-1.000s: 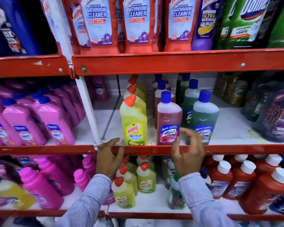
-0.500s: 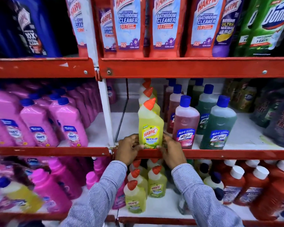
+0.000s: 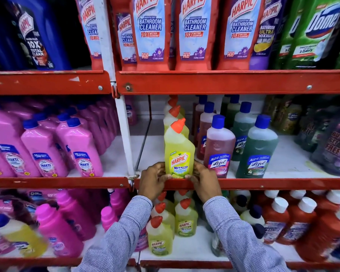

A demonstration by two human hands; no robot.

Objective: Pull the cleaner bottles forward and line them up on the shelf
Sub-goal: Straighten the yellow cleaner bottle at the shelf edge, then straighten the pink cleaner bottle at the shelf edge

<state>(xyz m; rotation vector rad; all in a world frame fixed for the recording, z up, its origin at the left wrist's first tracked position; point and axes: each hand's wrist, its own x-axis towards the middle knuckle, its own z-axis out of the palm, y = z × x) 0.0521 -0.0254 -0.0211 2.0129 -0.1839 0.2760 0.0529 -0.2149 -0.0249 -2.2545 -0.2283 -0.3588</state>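
Observation:
A yellow Harpic bottle (image 3: 179, 152) with an orange cap stands at the front edge of the middle shelf (image 3: 263, 184), heading a row of the same yellow bottles (image 3: 174, 114) that runs back. My left hand (image 3: 153, 179) and my right hand (image 3: 203, 179) grip its base from both sides, fingers wrapped around the bottom. Beside it to the right stand a red Lizol bottle (image 3: 219, 148) and a green Lizol bottle (image 3: 257, 150), each fronting its own row, both near the shelf edge.
Pink Shakti bottles (image 3: 81, 150) fill the left bay beyond a white upright post (image 3: 125, 138). Dark refill pouches (image 3: 334, 146) lie at the right. Orange bathroom cleaner packs (image 3: 194, 32) stand above; small yellow bottles (image 3: 185, 218) and white-capped red bottles (image 3: 281, 220) below.
Both hands moved from the shelf rail and the Lizol bottles to the front yellow Harpic bottle and closed around its base. The view has shifted closer and slightly left.

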